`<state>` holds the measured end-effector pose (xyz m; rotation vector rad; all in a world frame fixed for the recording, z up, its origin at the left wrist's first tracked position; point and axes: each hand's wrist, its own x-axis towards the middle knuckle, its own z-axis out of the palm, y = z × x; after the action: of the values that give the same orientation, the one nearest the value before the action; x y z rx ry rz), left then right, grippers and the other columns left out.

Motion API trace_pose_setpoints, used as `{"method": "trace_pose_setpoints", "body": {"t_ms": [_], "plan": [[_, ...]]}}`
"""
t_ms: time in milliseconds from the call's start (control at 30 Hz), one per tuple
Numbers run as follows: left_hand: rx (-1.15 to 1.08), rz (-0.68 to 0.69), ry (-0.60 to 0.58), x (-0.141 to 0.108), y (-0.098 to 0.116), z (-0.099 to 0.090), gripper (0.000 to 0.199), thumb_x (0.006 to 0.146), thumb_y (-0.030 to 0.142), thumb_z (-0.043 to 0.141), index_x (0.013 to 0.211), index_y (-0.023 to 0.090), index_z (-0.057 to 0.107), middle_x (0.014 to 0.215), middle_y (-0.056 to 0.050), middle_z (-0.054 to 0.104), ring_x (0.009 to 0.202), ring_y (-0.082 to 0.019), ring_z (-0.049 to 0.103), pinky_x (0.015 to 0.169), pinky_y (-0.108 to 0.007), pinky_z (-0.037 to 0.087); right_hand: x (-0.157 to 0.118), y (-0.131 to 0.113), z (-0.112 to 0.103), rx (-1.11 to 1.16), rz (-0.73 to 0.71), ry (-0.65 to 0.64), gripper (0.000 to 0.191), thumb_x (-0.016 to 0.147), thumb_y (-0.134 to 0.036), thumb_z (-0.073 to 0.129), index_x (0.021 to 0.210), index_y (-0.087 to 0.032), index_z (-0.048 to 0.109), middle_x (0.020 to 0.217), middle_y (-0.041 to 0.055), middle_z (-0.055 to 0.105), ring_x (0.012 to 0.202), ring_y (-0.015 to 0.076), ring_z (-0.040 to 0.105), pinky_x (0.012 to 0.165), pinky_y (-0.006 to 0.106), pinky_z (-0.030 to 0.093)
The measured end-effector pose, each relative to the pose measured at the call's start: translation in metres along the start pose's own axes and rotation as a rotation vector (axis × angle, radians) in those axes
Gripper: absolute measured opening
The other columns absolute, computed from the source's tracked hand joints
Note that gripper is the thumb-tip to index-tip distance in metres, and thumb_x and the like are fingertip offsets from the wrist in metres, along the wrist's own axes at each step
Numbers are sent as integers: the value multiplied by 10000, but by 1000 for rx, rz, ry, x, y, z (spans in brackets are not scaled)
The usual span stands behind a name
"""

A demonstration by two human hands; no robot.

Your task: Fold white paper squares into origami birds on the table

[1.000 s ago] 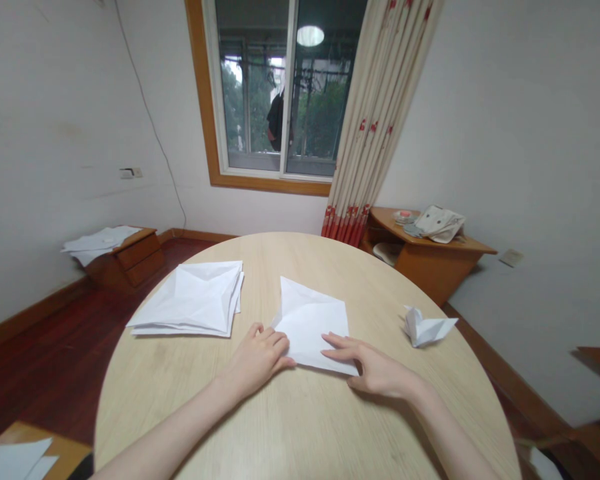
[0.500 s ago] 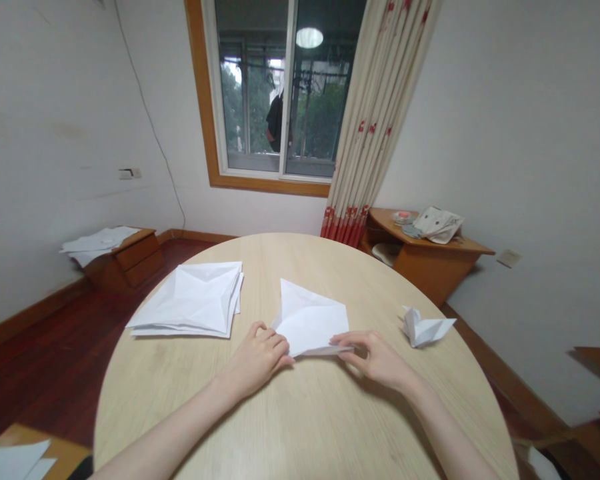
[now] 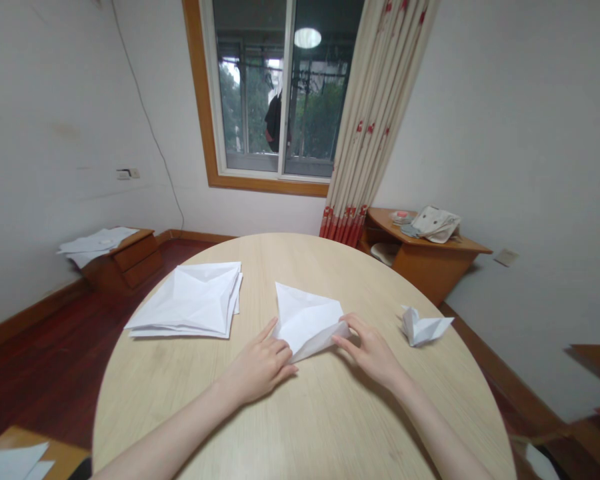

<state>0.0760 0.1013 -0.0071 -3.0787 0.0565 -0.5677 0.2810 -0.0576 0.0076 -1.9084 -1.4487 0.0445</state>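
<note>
A partly folded sheet of white paper lies near the middle of the round table, creased, its front edge raised off the wood. My left hand holds the left side of this sheet, index finger stretched along the edge and the other fingers curled on it. On the right, my right hand pinches the raised right corner between thumb and fingers. To the left is a stack of creased white paper sheets. A small folded white paper figure sits at the right, apart from my hands.
The round wooden table has a curved edge. Behind it stand a low cabinet with papers on top and a brown corner desk carrying a cloth bag. A long curtain hangs beside the window.
My right hand has lifted the sheet's right corner and moved slightly up. The front edge now stands up more. My left index finger has straightened, and the sheet has turned a little.
</note>
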Motion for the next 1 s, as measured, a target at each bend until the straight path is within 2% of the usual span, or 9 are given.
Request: {"method": "trace_pose_setpoints", "body": {"t_ms": [133,233,333,433,633,800,1000], "plan": [[-16,7,9,1,3,-1,225,975,323,409,858,176,532,776,-18,646,784,-182,660,1130,-447,298,-1,-1,10,-54,-2,90,249,869,-416,523,980,-194,544,991,92,623,917,245,593,799,373,481],[-62,13,37,1,4,-1,181,979,269,362,995,166,510,842,-39,666,824,-185,663,1115,-448,328,-2,0,20,-60,-15,143,299,863,-416,534,1060,-191,516,1051,107,606,984,258,578,850,398,477],[-103,10,53,0,5,-2,212,969,237,369,1141,145,452,979,-77,679,919,-191,661,1117,-444,328,-4,3,30,-77,-36,185,450,868,-418,533,1240,-183,436,1185,134,561,1108,280,528,946,448,438],[-132,5,47,0,6,-5,250,958,220,391,1191,135,422,1037,-91,672,973,-196,650,1118,-436,328,-5,5,37,-122,-46,210,610,874,-427,527,1386,-183,304,1288,154,501,1187,301,474,994,489,401],[-155,60,31,0,7,-7,203,951,209,404,1133,162,480,1059,-69,649,992,-183,631,1126,-416,315,-6,8,43,-181,-66,221,715,890,-425,511,1471,-191,167,1320,154,481,1189,303,455,995,503,396],[-148,117,47,-1,5,-5,179,940,197,416,1046,174,558,1005,-57,631,944,-167,624,1128,-413,305,-6,12,50,-209,-92,232,679,916,-428,466,1479,-200,161,1372,153,451,1227,296,427,1016,504,372],[-182,151,85,-2,5,-5,184,924,209,438,949,172,616,936,-52,624,886,-156,626,1130,-407,304,-8,7,56,-295,-148,197,635,939,-346,411,1492,-216,126,1434,138,404,1290,282,372,1040,498,329]]}}
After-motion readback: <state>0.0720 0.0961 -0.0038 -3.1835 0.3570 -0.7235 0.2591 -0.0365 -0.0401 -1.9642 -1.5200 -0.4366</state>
